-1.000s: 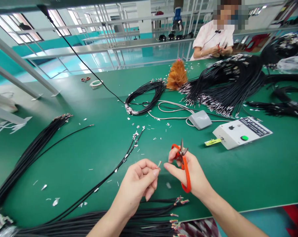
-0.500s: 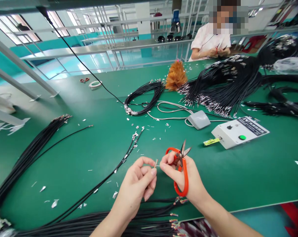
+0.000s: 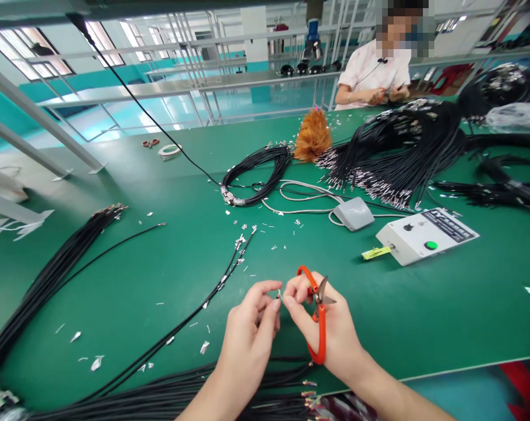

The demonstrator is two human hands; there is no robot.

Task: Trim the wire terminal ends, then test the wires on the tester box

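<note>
A tiny silver metal piece (image 3: 279, 296) is pinched between the fingertips of the left hand (image 3: 247, 336) and the right hand (image 3: 326, 327), above the green surface (image 3: 444, 310) near its front edge; it is too small to tell its shape. Orange-handled snips (image 3: 317, 316) sit in the right hand, the loop running down the palm, the short dark blades slightly apart and pointing toward the surface's far edge.

We saw a grey foot pedal (image 3: 353, 213) beside a white control box (image 3: 425, 235) on the green worktop (image 3: 467, 304), an orange feather duster (image 3: 312, 137) behind.
</note>
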